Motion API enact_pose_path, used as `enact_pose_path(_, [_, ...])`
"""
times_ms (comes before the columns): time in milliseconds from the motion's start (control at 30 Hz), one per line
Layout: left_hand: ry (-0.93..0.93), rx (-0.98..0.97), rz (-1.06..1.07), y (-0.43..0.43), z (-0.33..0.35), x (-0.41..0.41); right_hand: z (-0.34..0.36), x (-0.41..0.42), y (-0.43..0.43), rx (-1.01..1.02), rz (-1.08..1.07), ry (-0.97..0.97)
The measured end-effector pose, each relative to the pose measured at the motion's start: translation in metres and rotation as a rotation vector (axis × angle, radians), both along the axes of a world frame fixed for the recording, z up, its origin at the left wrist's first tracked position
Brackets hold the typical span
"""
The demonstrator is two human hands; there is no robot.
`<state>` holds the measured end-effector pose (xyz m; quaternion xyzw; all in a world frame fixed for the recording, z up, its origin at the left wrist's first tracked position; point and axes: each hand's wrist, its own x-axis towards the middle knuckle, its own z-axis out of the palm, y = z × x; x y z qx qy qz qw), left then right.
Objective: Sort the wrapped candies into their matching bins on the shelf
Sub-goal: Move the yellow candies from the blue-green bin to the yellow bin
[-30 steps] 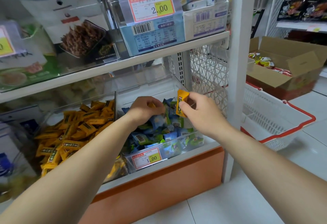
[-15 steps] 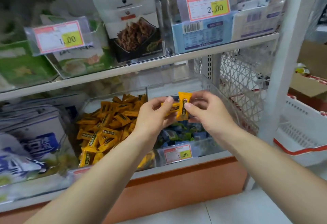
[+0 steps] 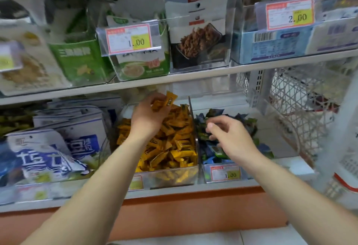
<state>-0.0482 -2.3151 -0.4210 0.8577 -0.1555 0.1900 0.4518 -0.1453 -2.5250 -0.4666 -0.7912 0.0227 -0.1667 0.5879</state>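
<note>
Two clear bins stand side by side on the lower shelf. The left bin (image 3: 174, 175) is heaped with orange wrapped candies (image 3: 174, 148). The right bin (image 3: 205, 171) holds blue and green wrapped candies (image 3: 213, 151). My left hand (image 3: 147, 117) hovers over the back of the orange bin and grips a few orange candies (image 3: 168, 100) between fingers and thumb. My right hand (image 3: 226, 134) is above the blue-green bin with its fingers loosely curled; nothing shows in it.
A clear divider wall (image 3: 192, 120) separates the two bins. Blue and white snack bags (image 3: 52, 148) lie to the left. The upper shelf edge (image 3: 174, 79) overhangs close above the bins. A white lattice side panel (image 3: 294, 105) and a white basket (image 3: 346, 179) stand at the right.
The orange candy passed from my right hand to my left. My left hand carried the candies left over the orange bin, and my right hand went back down to the blue-green bin. The view swung left.
</note>
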Motion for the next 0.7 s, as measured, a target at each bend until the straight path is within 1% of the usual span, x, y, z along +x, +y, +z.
enact_pose_path(67, [0.028, 0.175, 0.067, 0.008, -0.004, 0.014, -0.003, 0.002, 0.001, -0.229, -0.009, -0.017])
enact_pose_path(133, [-0.016, 0.295, 0.124, 0.009, -0.006, 0.016, -0.004, 0.004, -0.004, -0.355, -0.022, -0.025])
enact_pose_path(200, [-0.089, 0.304, 0.135, 0.006, -0.006, 0.006, -0.003, 0.007, -0.014, -0.411, -0.063, -0.023])
enact_pose_path(267, [-0.144, 0.309, 0.033, -0.003, -0.009, -0.012, 0.001, 0.008, -0.026, -0.438, -0.072, -0.022])
enact_pose_path(300, [-0.13, 0.337, -0.049, -0.011, -0.012, -0.023, 0.002, 0.009, -0.031, -0.435, -0.036, -0.016])
enact_pose_path(367, [-0.081, 0.461, -0.163, -0.029, -0.025, -0.043, 0.002, 0.01, -0.038, -0.477, 0.129, 0.044])
enact_pose_path(433, [-0.09, 0.594, -0.174, -0.04, -0.039, -0.054, -0.003, 0.011, -0.036, -0.619, 0.33, 0.174])
enact_pose_path(467, [-0.093, 0.628, -0.183, -0.043, -0.047, -0.055, -0.011, 0.015, -0.035, -0.704, 0.408, 0.257])
enact_pose_path(533, [-0.094, 0.626, -0.211, -0.04, -0.057, -0.055, -0.025, 0.025, -0.036, -0.853, 0.482, 0.408])
enact_pose_path(600, [-0.106, 0.597, -0.223, -0.034, -0.058, -0.053, -0.024, 0.033, -0.041, -0.911, 0.462, 0.533])
enact_pose_path(633, [-0.117, 0.589, -0.221, -0.033, -0.057, -0.053, -0.022, 0.037, -0.047, -0.939, 0.452, 0.546])
enact_pose_path(700, [-0.126, 0.563, -0.22, -0.032, -0.057, -0.052, -0.018, 0.041, -0.065, -1.098, 0.377, 0.474])
